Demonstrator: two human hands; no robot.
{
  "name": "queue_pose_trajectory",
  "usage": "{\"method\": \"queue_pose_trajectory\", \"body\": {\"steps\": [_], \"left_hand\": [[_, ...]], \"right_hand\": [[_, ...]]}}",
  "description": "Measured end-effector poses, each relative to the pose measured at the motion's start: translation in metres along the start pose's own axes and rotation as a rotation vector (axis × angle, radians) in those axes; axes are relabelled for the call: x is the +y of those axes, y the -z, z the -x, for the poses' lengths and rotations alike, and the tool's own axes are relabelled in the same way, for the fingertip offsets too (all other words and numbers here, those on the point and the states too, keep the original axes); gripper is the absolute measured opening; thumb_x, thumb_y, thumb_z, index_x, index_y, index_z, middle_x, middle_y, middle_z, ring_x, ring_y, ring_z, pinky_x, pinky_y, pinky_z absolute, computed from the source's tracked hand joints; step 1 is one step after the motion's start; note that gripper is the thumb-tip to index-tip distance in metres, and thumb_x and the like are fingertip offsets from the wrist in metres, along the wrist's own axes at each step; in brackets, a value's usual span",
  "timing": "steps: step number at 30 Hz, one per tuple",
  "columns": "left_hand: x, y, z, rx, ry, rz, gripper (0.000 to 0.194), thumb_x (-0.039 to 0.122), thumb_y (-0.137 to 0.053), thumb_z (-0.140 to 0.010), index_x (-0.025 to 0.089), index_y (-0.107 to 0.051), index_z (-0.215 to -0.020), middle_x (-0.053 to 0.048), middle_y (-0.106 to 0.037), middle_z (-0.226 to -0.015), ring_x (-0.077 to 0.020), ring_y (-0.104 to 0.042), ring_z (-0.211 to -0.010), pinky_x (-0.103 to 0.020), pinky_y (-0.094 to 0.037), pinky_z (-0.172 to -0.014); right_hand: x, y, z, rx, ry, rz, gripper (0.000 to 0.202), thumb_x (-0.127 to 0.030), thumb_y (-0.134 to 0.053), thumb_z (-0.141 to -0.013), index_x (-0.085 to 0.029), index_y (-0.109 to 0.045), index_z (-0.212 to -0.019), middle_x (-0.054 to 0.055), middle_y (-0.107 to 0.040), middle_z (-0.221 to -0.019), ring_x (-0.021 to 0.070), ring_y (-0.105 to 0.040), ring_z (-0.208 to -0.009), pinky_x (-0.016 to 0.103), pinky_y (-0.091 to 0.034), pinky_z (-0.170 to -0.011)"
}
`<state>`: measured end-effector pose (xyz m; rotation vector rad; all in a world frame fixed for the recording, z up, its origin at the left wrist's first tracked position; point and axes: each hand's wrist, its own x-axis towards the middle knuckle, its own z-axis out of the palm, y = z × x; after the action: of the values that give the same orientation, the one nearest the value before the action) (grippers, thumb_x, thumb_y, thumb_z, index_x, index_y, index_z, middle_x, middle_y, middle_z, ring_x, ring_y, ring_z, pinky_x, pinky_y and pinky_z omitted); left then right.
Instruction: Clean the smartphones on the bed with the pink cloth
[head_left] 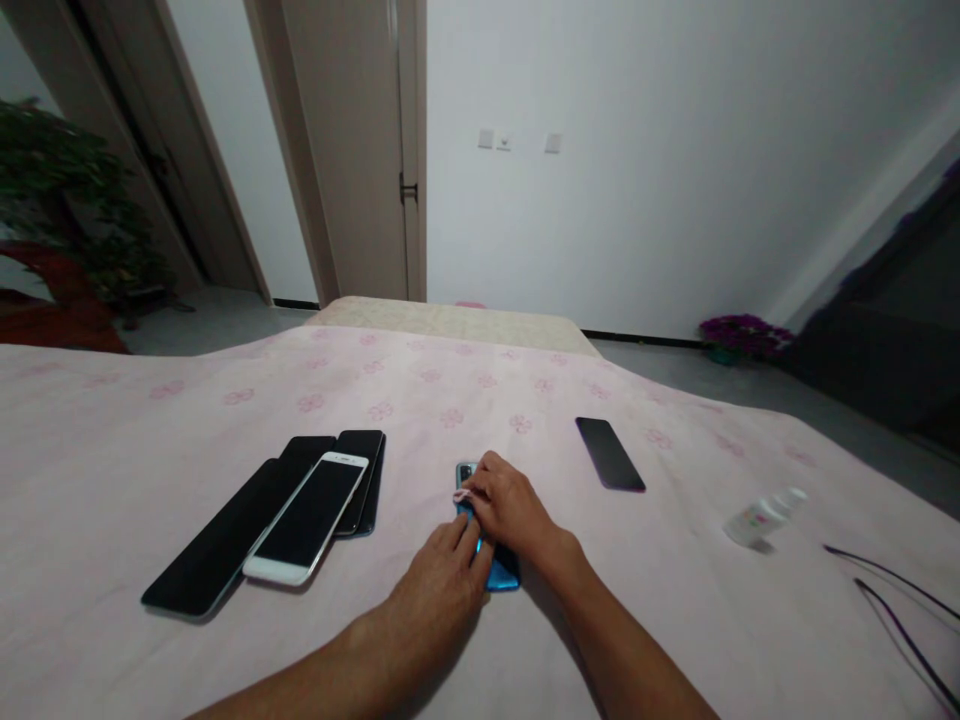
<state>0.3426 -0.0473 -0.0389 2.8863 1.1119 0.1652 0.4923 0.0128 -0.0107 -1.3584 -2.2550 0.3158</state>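
Note:
A blue smartphone (pixel 504 576) lies back side up on the pink flowered bedspread, its camera block at the far end. My left hand (pixel 444 572) grips it from the left, fingers curled over its near half. My right hand (pixel 516 503) is closed over the upper part, pinching a small pale wad of cloth or tissue (pixel 461 495) against the back near the cameras. Both hands hide much of the phone's middle, and what the wad is made of cannot be made out for sure.
Left of my hands lie a white-framed phone (pixel 309 518) and several dark phones (pixel 214 540), partly overlapping. To the right are another dark phone (pixel 611 455), a small clear bottle (pixel 761 517) lying tilted, and black cables (pixel 904 630). The bedspread (pixel 420 375) reaches towards the wall.

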Motion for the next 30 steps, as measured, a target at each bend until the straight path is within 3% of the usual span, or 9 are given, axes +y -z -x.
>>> {"method": "queue_pose_trajectory", "body": {"steps": [4,12,17,24,30], "left_hand": [[0.002,0.003,-0.001,0.008,0.012,-0.015,0.046,0.015,-0.055,-0.088,0.008,-0.053,-0.133,-0.022,-0.054,-0.138,-0.0356,-0.046,-0.130,-0.050,-0.040,-0.107],[0.001,0.002,0.000,-0.028,0.009,-0.029,0.047,0.021,-0.056,-0.090,0.011,-0.053,-0.135,-0.020,-0.052,-0.143,-0.0343,-0.047,-0.131,-0.049,-0.041,-0.108],[0.001,-0.003,-0.001,-0.042,0.005,-0.051,0.049,0.020,-0.056,-0.089,0.011,-0.051,-0.137,-0.019,-0.052,-0.143,-0.0345,-0.044,-0.134,-0.050,-0.037,-0.111],[0.001,0.002,0.002,-0.047,-0.019,-0.073,0.047,0.024,-0.053,-0.094,0.010,-0.050,-0.138,-0.019,-0.048,-0.147,-0.0341,-0.043,-0.135,-0.049,-0.037,-0.112],[0.002,0.009,0.000,-0.052,-0.009,-0.069,0.043,0.023,-0.052,-0.095,0.011,-0.051,-0.136,-0.018,-0.054,-0.141,-0.0333,-0.046,-0.132,-0.049,-0.039,-0.110]], "right_hand": [[0.001,0.006,0.006,-0.063,0.075,-0.005,0.015,-0.015,-0.061,-0.090,-0.021,-0.075,-0.087,0.003,-0.060,-0.090,0.0142,-0.058,-0.082,0.024,-0.045,-0.073],[0.003,-0.005,-0.015,0.083,-0.092,0.096,0.017,-0.016,-0.059,-0.094,-0.019,-0.075,-0.089,0.006,-0.062,-0.094,0.0167,-0.060,-0.086,0.027,-0.047,-0.079],[-0.001,-0.001,-0.013,-0.012,-0.033,0.088,0.015,-0.015,-0.061,-0.091,-0.020,-0.075,-0.089,0.005,-0.062,-0.093,0.0156,-0.061,-0.083,0.025,-0.047,-0.076],[0.008,-0.004,-0.030,0.012,-0.136,0.181,0.020,-0.017,-0.055,-0.095,-0.017,-0.074,-0.094,0.008,-0.063,-0.099,0.0165,-0.060,-0.090,0.024,-0.045,-0.080],[0.000,0.000,-0.023,-0.125,-0.003,0.154,0.018,-0.019,-0.057,-0.093,-0.018,-0.075,-0.088,0.007,-0.065,-0.099,0.0157,-0.060,-0.085,0.023,-0.045,-0.076]]}}
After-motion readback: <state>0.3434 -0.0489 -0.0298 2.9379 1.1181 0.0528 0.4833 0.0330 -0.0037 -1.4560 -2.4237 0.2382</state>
